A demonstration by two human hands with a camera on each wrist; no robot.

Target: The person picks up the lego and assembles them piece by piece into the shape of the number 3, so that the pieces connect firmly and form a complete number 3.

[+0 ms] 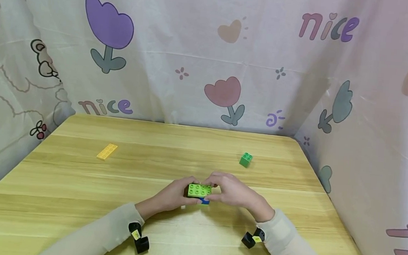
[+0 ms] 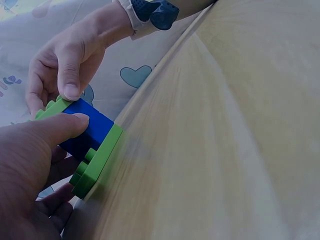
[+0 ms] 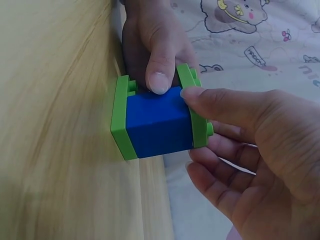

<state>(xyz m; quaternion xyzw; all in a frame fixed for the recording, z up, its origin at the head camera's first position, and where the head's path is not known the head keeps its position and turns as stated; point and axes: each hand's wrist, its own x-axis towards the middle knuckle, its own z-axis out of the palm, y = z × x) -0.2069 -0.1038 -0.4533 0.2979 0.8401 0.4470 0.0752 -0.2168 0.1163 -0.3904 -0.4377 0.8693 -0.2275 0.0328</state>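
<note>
Both hands meet at a small stack of toy building bricks near the middle of the table. In it a blue brick [image 3: 157, 125] sits between a lower light green plate [image 3: 120, 120] and an upper light green plate [image 1: 199, 190], whose studs face up. My left hand [image 1: 176, 194] grips the stack from the left, its thumb on the blue brick. From the right, my right hand [image 1: 231, 190] pinches the upper plate at its end. In the right wrist view that plate leans slightly against the blue brick; whether it is fully pressed on, I cannot tell.
A yellow-orange studded plate [image 1: 107, 152] lies at the back left of the wooden table [image 1: 174, 141]. Toward the back right stands a green brick [image 1: 246, 159]. Printed cloth [image 1: 196, 36] hangs behind the table and along its sides.
</note>
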